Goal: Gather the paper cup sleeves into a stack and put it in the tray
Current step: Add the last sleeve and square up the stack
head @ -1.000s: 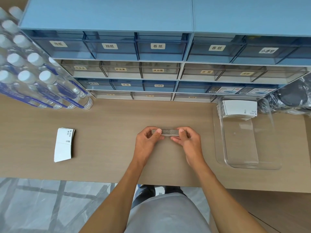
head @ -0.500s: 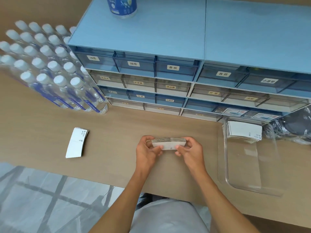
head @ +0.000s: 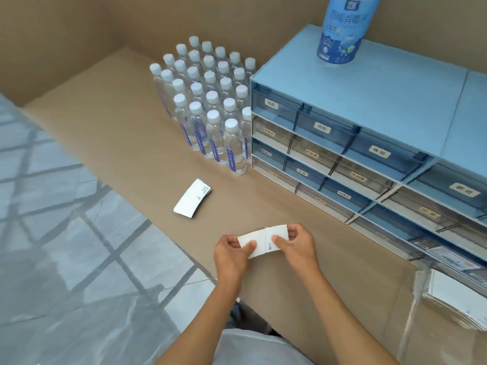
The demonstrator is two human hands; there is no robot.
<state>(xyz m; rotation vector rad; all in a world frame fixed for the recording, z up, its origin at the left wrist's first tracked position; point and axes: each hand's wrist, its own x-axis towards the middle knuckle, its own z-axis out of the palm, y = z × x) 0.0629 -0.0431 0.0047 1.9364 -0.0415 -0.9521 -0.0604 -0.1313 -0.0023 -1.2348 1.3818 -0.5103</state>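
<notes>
Both hands hold a small stack of white paper cup sleeves (head: 263, 242) just above the table, its flat white face turned up toward me. My left hand (head: 230, 255) pinches its left end and my right hand (head: 297, 245) pinches its right end. A second pile of white sleeves (head: 192, 198) lies on the table to the left, beyond my hands. At the right edge stands the clear plastic tray (head: 415, 293), only partly in view, with another stack of sleeves (head: 458, 297) lying inside it.
A blue cabinet of labelled drawers (head: 369, 143) fills the back right, with a blue and white canister (head: 342, 30) on top. A block of several water bottles (head: 210, 106) stands left of it. The table's front edge (head: 158, 227) runs diagonally; tiled floor lies below left.
My view has swung left, so the tray slid to the right edge. The held stack has turned from edge-on to flat face up, still between both hands.
</notes>
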